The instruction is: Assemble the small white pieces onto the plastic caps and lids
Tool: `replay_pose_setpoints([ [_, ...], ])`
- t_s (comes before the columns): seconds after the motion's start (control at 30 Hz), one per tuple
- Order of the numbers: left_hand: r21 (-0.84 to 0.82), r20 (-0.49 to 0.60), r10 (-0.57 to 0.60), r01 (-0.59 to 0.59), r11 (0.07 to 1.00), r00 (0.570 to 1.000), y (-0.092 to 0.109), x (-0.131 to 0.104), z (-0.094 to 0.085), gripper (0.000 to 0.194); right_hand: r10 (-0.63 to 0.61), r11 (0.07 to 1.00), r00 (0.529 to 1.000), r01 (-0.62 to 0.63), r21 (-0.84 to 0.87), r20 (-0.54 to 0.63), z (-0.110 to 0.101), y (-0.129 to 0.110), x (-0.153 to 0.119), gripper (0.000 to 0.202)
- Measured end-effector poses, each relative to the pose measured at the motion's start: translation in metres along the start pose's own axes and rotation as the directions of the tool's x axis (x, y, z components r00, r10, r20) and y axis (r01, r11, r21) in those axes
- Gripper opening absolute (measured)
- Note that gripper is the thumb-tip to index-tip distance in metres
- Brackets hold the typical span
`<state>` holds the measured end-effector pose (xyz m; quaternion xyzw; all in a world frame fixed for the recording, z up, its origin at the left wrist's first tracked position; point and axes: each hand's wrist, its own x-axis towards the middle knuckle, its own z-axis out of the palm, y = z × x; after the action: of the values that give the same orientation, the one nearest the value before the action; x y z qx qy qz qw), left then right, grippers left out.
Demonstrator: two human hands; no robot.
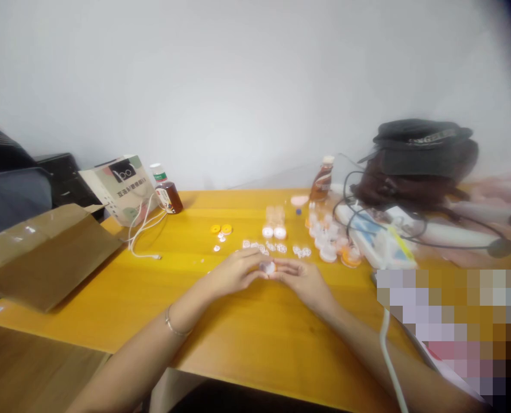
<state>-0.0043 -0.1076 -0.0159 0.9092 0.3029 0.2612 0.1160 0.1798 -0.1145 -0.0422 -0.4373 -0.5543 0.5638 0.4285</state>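
My left hand [240, 269] and my right hand [302, 279] meet over the middle of the table. Between their fingertips they pinch a small round white part [269, 268] with an orange tinge. Its exact kind is too blurred to tell. Just beyond my fingers lies a row of small white wheel-like discs [277, 247]. Behind these stand two clear pieces with white round faces [274, 232]. Two yellow round discs [221, 229] lie farther left, with a few small white bits [217, 248] near them.
At right sit several white and orange round containers [328, 244], a brown drink bottle [322, 180], cables, and a black cap [423, 140]. To the left are a dark bottle with a white cap [169, 198], a white cable [141, 253], a printed bag [124, 186] and a brown paper bag [53, 258].
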Motion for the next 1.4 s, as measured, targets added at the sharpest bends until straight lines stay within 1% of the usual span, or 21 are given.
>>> replay_pose_setpoints([
  [0.17,-0.071,0.000,0.034,-0.033,0.997,0.999,0.001,0.001,-0.001,0.029,0.000,1.000,0.999,-0.001,-0.010,-0.054,-0.001,-0.003,0.000,0.031],
  [0.3,-0.089,-0.003,-0.037,0.036,0.995,0.999,0.000,-0.001,-0.001,0.030,0.000,1.000,1.000,0.000,0.015,-0.011,-0.001,-0.004,0.001,0.031],
  [0.37,-0.105,-0.016,-0.079,0.077,0.991,0.997,-0.001,-0.001,0.000,0.029,-0.008,0.999,1.000,0.007,0.033,0.026,0.000,-0.004,0.001,0.033],
  [0.47,-0.121,-0.011,-0.113,0.111,0.987,0.994,-0.002,-0.001,0.000,0.028,-0.001,0.999,0.999,-0.001,0.034,0.054,0.002,-0.006,0.000,0.037],
  [0.63,-0.160,0.009,-0.114,0.114,0.981,0.993,0.000,0.000,-0.002,0.030,0.023,1.000,1.000,-0.023,0.018,0.020,0.004,-0.007,-0.001,0.032],
  [0.8,-0.234,0.033,-0.122,0.127,0.964,0.992,0.001,0.001,-0.006,0.031,0.029,1.000,1.000,-0.029,0.010,-0.006,0.005,-0.005,-0.002,0.033],
  [0.97,-0.224,0.059,-0.115,0.126,0.966,0.992,0.003,0.001,-0.008,0.031,0.034,0.999,0.999,-0.034,0.011,0.025,0.003,-0.002,-0.001,0.034],
  [1.1,-0.240,0.124,-0.120,0.147,0.960,0.985,0.001,0.000,-0.008,0.034,0.067,0.997,0.993,-0.069,0.018,0.099,0.002,0.005,0.002,0.033],
  [1.23,-0.228,0.184,-0.106,0.147,0.962,0.977,-0.001,-0.001,-0.007,0.030,0.087,0.994,0.983,-0.097,0.054,0.160,-0.001,0.013,0.004,0.037],
  [1.33,-0.153,0.175,-0.095,0.123,0.981,0.980,-0.001,-0.002,-0.004,0.026,0.107,0.985,0.970,-0.134,0.112,0.217,-0.004,0.016,0.005,0.046],
  [1.4,-0.113,0.158,-0.095,0.114,0.987,0.983,0.000,-0.003,-0.002,0.025,0.108,0.979,0.965,-0.145,0.142,0.239,-0.005,0.018,0.005,0.048],
])
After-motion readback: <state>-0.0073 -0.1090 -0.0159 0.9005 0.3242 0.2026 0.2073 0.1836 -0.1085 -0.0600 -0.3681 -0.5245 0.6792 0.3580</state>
